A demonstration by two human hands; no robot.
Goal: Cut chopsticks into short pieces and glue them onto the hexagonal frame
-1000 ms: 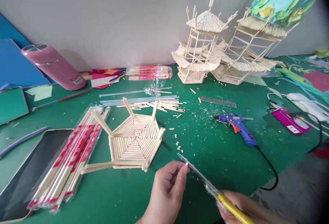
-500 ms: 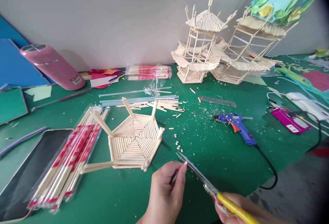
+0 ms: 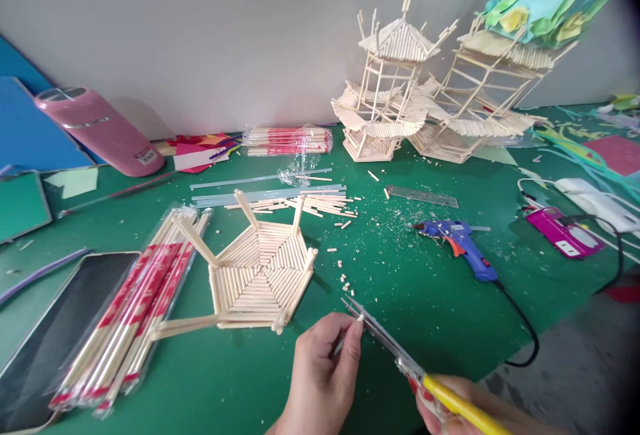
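Observation:
My left hand (image 3: 320,372) is pinched on a small wooden stick piece (image 3: 359,319), holding it up to the blades of the scissors (image 3: 385,342). Gripping the scissors by their yellow handle (image 3: 460,408) is my right hand (image 3: 465,408), low at the bottom right and partly cut off by the frame edge. Just beyond my left hand a hexagonal panel of wooden sticks (image 3: 257,275) lies on the green table (image 3: 410,302), with stick arms poking out from its corners.
Packs of chopsticks (image 3: 130,315) lie at left beside a dark tablet (image 3: 55,335). Loose sticks (image 3: 300,205), a blue glue gun (image 3: 463,245) with black cord, a clear ruler (image 3: 423,196), stick pagoda models (image 3: 400,88), a pink bottle (image 3: 97,128) and a pink device (image 3: 565,232) surround them.
The scissors and my hands have barely shifted, drifting slightly left and down. The view has tilted a little.

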